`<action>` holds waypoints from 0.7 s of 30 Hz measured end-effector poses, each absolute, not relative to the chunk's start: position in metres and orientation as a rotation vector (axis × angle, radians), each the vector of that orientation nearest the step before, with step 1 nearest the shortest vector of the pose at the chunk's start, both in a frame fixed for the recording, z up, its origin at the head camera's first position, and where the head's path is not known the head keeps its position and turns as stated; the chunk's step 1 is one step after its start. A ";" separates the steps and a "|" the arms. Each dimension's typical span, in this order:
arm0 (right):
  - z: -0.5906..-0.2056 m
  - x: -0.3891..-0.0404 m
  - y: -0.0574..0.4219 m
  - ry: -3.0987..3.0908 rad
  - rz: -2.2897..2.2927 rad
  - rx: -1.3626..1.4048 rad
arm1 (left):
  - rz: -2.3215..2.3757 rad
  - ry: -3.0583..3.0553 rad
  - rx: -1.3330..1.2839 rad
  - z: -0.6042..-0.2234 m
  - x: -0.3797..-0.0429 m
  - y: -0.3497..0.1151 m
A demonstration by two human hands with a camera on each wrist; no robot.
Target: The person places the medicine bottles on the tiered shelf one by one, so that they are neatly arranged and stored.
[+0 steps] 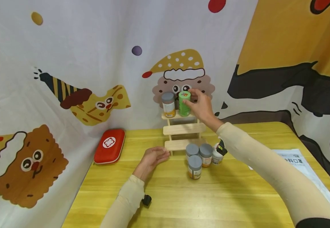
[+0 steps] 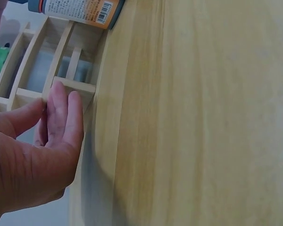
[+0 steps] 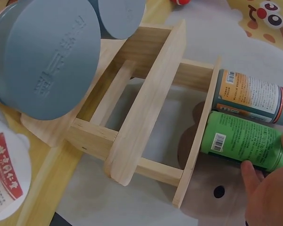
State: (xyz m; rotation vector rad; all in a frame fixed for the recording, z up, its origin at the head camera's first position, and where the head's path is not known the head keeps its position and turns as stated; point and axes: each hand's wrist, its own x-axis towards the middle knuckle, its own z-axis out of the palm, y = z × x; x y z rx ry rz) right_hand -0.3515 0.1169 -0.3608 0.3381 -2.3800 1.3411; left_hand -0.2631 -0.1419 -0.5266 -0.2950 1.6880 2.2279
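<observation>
table (image 1: 165, 202): yellow wood grain | white cartoon cloth (image 1: 105, 47) behind | right hand (image 1: 201, 105): grips green can (image 1: 184, 109), rack (image 1: 184, 129) top | left hand (image 1: 151, 159): fingers extended, rack edge

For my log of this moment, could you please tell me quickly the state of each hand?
Left hand: open, fingers nearly straight, at the end of the wooden rack.
Right hand: closed, holding the green canister at the rack's top.

Atop the rack (image 1: 184, 129), a jar (image 1: 169, 109) stands left of a canister (image 1: 184, 109); before the rack, on the worktop (image 1: 168, 202), three jars (image 1: 195, 164) sit left of a bottle (image 1: 217, 157) — case (image 1: 109, 147) left, packet (image 1: 299, 163) right.
</observation>
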 end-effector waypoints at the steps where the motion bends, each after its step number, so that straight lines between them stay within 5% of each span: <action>1: -0.360 -0.352 0.117 -2.383 1.338 0.344 | 2.226 1.689 -0.300 -0.526 -0.264 -0.142; 21: -0.366 -0.347 0.119 -2.416 1.346 0.373 | 2.202 1.727 -0.290 -0.527 -0.262 -0.138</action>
